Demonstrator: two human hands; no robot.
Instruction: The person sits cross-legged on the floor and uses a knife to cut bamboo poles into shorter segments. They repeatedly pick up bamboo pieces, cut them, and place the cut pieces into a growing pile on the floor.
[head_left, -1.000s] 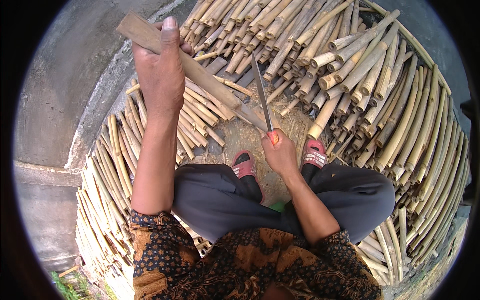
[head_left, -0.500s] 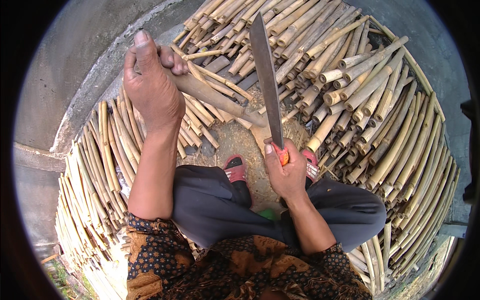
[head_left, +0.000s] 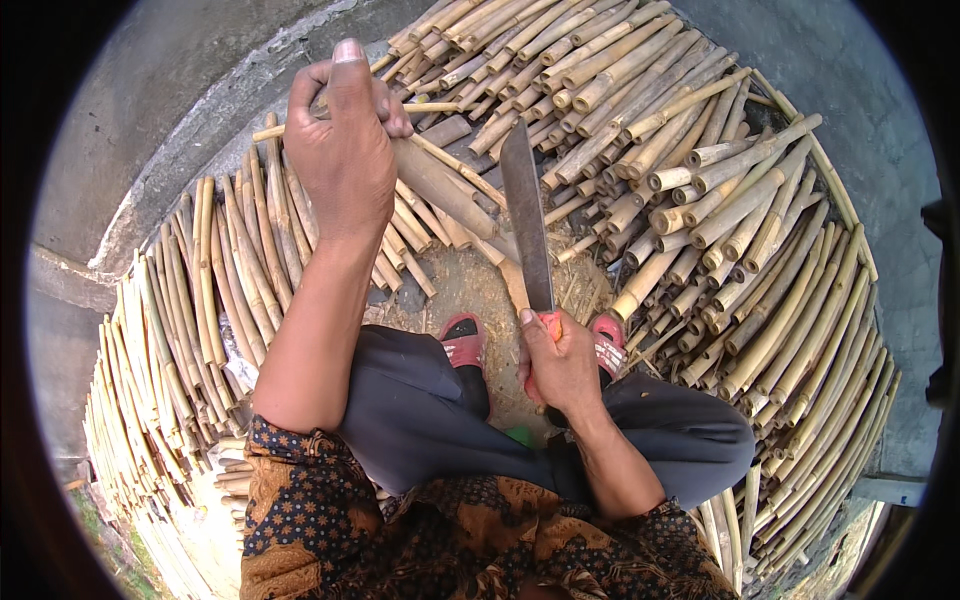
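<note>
In my right hand is a machete, its red handle wrapped by my fingers. The long dark blade points away from me, above the ground between my feet. My left hand, raised at the upper left with the thumb up, is closed round a stout grey-brown stick. That stick slants down toward the machete, and its far end passes close to the blade; I cannot tell whether they touch. Beneath the blade shows a pale piece of bamboo, partly hidden by the blade and my right hand.
Cut bamboo poles lie in a large pile at the right and far side. Another stack fills the left. A grey concrete wall curves behind. My feet, in red sandals, stand on dirt littered with chips.
The machete has come nearer to me, and its blade now looks shorter and tilted differently. My left hand has shifted right with the stick. The whole view has also moved a little.
</note>
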